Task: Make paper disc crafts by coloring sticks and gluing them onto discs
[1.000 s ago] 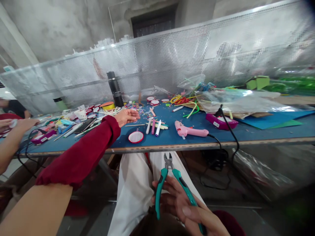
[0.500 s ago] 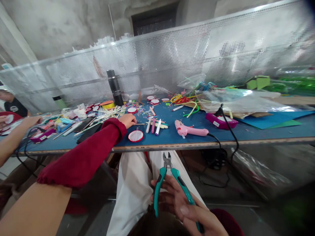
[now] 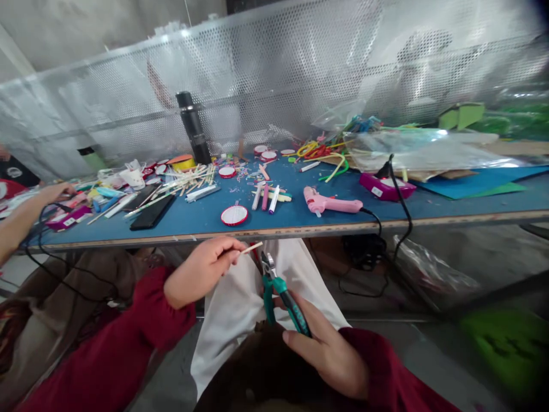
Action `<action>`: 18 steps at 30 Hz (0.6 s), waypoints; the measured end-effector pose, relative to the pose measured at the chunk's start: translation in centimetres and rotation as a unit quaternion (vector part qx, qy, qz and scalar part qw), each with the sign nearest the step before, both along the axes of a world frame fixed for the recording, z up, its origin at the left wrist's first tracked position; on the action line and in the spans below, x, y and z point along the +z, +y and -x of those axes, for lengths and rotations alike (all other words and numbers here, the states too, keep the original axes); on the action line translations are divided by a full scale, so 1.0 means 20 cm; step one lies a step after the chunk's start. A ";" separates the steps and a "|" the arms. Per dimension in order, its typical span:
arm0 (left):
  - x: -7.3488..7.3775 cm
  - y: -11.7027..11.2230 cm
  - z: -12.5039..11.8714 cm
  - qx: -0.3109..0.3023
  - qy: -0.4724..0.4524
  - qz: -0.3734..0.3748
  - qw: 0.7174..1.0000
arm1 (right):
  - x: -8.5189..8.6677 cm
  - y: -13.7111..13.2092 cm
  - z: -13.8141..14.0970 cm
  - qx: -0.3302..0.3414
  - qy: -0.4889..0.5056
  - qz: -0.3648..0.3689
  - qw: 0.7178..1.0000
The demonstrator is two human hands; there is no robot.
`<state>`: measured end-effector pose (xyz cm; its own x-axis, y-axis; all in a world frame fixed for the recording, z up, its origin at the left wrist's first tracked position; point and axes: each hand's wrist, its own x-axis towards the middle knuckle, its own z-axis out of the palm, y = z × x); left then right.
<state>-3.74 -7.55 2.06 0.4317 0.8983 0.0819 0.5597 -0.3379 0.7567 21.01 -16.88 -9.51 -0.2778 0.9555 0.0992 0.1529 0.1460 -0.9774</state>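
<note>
Stick (image 3: 252, 248) | L hand (image 3: 201, 270) pinching | R hand (image 3: 328, 349) w/ cutters (image 3: 281, 292)

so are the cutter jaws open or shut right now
Open. The teal-handled cutters in the right hand show a slight gap between the blades, beside the tip of the thin wooden stick held in the left hand.

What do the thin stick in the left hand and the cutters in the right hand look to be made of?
The stick, pinched in the left hand, looks like bare wood or bamboo: pale tan, matte, thin and straight. The cutters in the right hand seem to have dark steel jaws with a dull finish, and teal handle sleeves, probably rubber or soft plastic.
</note>
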 end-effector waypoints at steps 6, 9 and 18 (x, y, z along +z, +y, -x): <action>-0.17 -0.05 -0.04 0.009 -0.024 0.038 0.999 | 0.05 0.00 0.07 0.041 -0.095 -0.106 0.989; -0.18 -0.05 -0.04 0.013 -0.009 -0.003 1.000 | 0.01 0.00 0.06 0.023 -0.124 -0.124 0.984; -0.15 -0.08 -0.03 0.019 0.011 -0.056 0.998 | -0.05 0.00 0.04 0.011 -0.166 -0.149 0.975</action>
